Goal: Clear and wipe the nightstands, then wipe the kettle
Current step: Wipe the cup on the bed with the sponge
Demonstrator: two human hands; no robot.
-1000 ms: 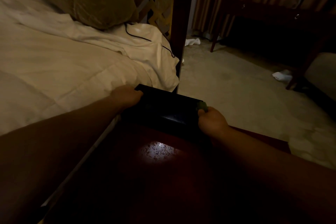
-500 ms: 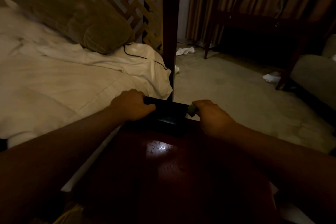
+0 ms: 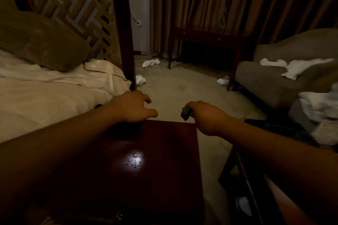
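No writing or label can be read in this dim room. On the left the bed [image 3: 45, 97] carries white sheets and an olive pillow [image 3: 43, 42] against a lattice headboard [image 3: 73, 5]. The left hand [image 3: 133, 107] rests at the far left corner of the dark red nightstand [image 3: 164, 151], fingers loosely spread and holding nothing. A bright spot of light shines on the glossy top. The right hand [image 3: 206, 117] hovers just beyond the far right corner, fingers curled around a small green cloth [image 3: 185, 113]. Behind, white towels [image 3: 150, 62] lie on the beige carpet [image 3: 182, 87], before brown curtains [image 3: 219, 5]. On the right a grey sofa [image 3: 265, 82] carries more white cloths.
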